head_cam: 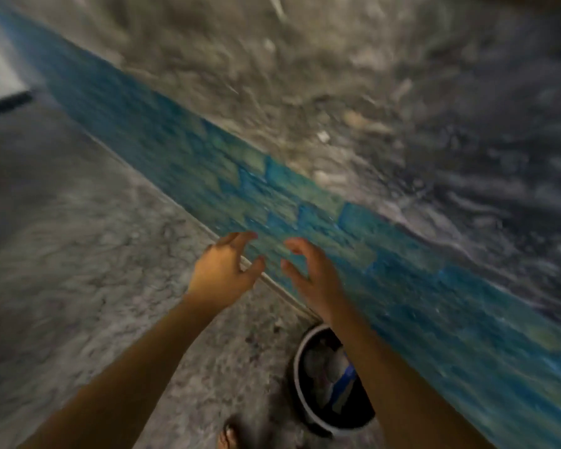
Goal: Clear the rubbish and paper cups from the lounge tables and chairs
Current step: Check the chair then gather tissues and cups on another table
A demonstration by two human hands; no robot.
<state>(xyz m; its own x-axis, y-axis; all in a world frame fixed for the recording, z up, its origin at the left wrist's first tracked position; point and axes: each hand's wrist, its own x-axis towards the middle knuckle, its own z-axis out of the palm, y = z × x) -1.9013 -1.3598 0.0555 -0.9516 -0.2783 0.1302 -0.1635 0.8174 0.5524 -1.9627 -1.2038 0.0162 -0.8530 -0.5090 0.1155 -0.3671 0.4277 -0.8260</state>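
The picture is blurred by motion. My left hand (222,268) and my right hand (308,275) are stretched out side by side in front of me, palms facing each other, fingers spread and loosely bent, holding nothing. Below my right forearm a round bin (300,396) with a pale rim stands on the floor. Crumpled rubbish lies inside it, white and blue pieces (334,374). No paper cup can be made out.
A blue-green tiled band (272,189) runs diagonally from upper left to lower right, with a rough grey surface (305,76) beyond it. The speckled grey floor (94,238) fills the left. My sandalled foot (229,437) shows at the bottom edge.
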